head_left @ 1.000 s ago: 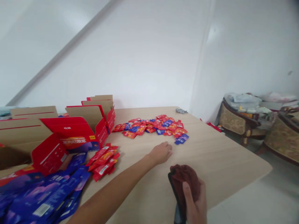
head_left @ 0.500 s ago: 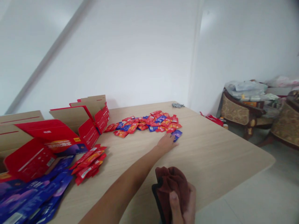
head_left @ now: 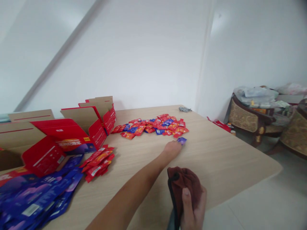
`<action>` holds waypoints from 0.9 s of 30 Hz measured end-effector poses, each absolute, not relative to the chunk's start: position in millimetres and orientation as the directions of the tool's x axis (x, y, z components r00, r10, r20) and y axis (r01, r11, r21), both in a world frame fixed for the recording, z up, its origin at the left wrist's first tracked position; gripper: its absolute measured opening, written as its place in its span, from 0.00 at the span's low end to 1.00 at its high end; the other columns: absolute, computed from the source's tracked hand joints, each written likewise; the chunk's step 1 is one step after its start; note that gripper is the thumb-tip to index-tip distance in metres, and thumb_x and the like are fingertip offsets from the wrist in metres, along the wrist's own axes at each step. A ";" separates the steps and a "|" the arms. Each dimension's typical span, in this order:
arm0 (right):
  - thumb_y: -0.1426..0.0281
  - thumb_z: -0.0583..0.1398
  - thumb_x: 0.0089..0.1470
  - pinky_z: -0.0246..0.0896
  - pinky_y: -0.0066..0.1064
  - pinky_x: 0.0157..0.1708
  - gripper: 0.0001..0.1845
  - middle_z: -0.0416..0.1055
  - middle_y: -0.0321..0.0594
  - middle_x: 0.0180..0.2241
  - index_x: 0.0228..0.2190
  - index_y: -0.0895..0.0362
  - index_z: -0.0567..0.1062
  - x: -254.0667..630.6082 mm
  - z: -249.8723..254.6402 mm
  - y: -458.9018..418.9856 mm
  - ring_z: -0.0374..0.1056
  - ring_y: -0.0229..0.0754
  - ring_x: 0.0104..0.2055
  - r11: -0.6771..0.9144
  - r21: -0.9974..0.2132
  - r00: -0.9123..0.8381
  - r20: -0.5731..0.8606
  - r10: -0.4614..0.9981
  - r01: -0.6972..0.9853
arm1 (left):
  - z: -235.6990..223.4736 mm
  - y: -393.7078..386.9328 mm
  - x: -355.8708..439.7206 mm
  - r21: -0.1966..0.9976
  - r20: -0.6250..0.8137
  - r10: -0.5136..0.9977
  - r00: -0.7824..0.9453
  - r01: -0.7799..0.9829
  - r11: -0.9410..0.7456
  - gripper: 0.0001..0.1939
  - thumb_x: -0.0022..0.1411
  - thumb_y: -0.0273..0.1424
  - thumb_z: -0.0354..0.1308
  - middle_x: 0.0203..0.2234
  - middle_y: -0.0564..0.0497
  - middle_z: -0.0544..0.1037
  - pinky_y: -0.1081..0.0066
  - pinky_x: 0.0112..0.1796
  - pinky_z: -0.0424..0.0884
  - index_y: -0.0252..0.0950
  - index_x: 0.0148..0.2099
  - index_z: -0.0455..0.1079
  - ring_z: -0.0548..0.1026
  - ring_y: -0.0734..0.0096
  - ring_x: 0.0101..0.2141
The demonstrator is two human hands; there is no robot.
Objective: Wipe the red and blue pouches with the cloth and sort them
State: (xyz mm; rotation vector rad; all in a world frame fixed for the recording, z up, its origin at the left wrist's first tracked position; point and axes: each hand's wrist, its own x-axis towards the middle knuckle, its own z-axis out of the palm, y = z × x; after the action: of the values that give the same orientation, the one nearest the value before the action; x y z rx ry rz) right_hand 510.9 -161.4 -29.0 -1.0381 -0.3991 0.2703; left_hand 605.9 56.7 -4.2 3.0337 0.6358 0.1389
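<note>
My left hand (head_left: 173,149) stretches far across the table, its fingers closed on the near-left edge of a small blue-purple sachet (head_left: 182,141). The fingertips are partly hidden behind the hand. Just beyond lies a loose heap of red and blue sachets (head_left: 158,124). Closer to me, my right hand (head_left: 194,209) grips a bunched brown cloth item (head_left: 189,182) with black edging, the thumb pressed on its front. Whether that item is a pouch or a plain cloth I cannot tell.
Open red cardboard boxes (head_left: 74,137) line the table's left side. In front lie a stack of red sachets (head_left: 99,163) and a pile of larger blue packets (head_left: 43,195). A grey crumpled item (head_left: 184,109) sits at the far corner. Loaded chairs (head_left: 249,111) stand right of the table (head_left: 227,156).
My left hand's spread fingers have closed on the blue-purple sachet's edge. The right hand keeps its hold on the brown cloth item. The view has shifted slightly left.
</note>
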 end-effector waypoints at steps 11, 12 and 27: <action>0.52 0.64 0.59 0.67 0.46 0.54 0.29 0.73 0.49 0.55 0.54 0.55 0.70 517.8 -33.9 -161.1 0.69 0.55 0.57 0.428 -0.893 0.920 0.276 0.278 0.138 | 2.2 54.9 532.7 0.160 0.098 0.529 0.843 0.511 -0.845 0.18 0.72 0.39 0.60 0.55 0.43 0.74 0.53 0.51 0.76 0.35 0.59 0.70 0.76 0.58 0.51; 0.52 0.65 0.58 0.65 0.48 0.57 0.29 0.72 0.49 0.55 0.54 0.55 0.70 519.7 -36.4 -160.8 0.68 0.55 0.58 0.414 -0.899 0.924 0.273 0.269 0.145 | 2.4 52.4 530.7 0.179 0.095 0.535 0.839 0.514 -0.839 0.18 0.72 0.38 0.60 0.55 0.43 0.74 0.53 0.51 0.76 0.35 0.59 0.71 0.76 0.58 0.51; 0.50 0.67 0.54 0.54 0.58 0.64 0.33 0.69 0.47 0.56 0.54 0.55 0.70 509.3 -17.6 -162.8 0.66 0.55 0.60 0.412 -0.902 0.950 0.232 0.207 0.130 | 39.4 22.8 413.1 0.776 -0.049 0.738 0.673 0.491 -0.396 0.15 0.77 0.38 0.49 0.30 0.52 0.77 0.72 0.29 0.74 0.33 0.53 0.67 0.78 0.71 0.26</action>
State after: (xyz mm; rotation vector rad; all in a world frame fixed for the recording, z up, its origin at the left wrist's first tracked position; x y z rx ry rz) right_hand 509.3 -162.8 -17.6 -1.1507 -0.3313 0.0496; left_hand 413.1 22.8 39.4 2.0748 0.9447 0.3877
